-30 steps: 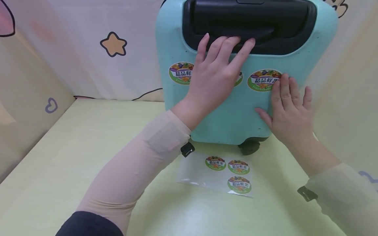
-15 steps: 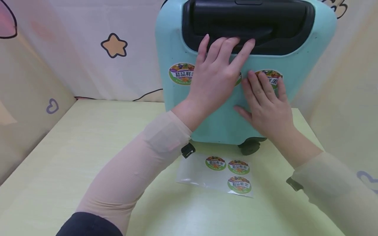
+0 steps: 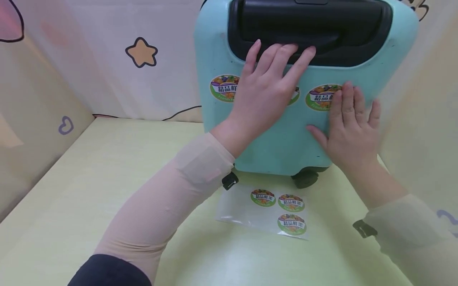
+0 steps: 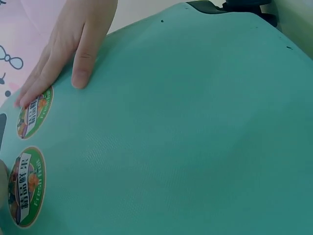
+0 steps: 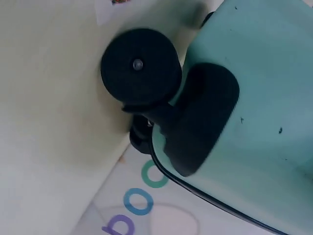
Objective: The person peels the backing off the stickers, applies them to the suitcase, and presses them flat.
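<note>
A turquoise suitcase (image 3: 272, 147) with a black recessed top panel (image 3: 350, 39) stands upright on the table. Oval fruit stickers are on its front in a row: a left sticker (image 3: 223, 88), a middle one mostly behind my left hand, and a right sticker (image 3: 320, 97). My left hand (image 3: 262, 89) rests on the suitcase, fingers spread with tips at the black panel's lower edge. Straight fingers of my right hand (image 3: 352, 127) lie over the right end of the right sticker. In the left wrist view, the right hand (image 4: 73, 44) touches that sticker (image 4: 35, 115).
A clear sheet (image 3: 239, 206) with three more oval stickers lies on the table (image 3: 107, 190) before the suitcase. A black wheel (image 5: 142, 66) shows at the suitcase's lower corner. Patterned walls (image 3: 89, 59) stand behind and at both sides.
My right hand slid left across the right sticker, then back right to its right end. The left hand stayed at the black panel. The head view shifted slightly.
</note>
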